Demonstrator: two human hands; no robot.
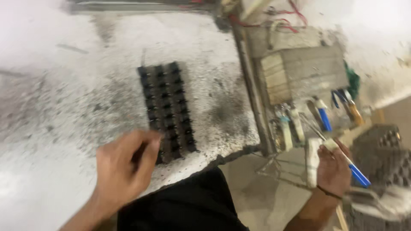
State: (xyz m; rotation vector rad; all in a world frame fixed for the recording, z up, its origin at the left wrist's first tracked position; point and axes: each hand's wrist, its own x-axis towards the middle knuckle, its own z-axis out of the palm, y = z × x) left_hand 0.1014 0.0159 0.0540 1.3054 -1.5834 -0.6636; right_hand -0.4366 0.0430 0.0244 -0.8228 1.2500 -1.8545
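A dark rectangular block made of three rows of small black parts lies on a white, soot-stained worktop. My left hand rests at the block's near left corner, fingers curled against it. My right hand is off to the right, below the worktop's edge, closed around a thin tool with a blue handle and a pale tip. The picture is blurred by motion.
A wooden box stands at the right, with several hand tools with blue and amber handles propped against it. Red wires run at the top. A dark grid-like tray sits at far right. My dark clothing fills the bottom centre.
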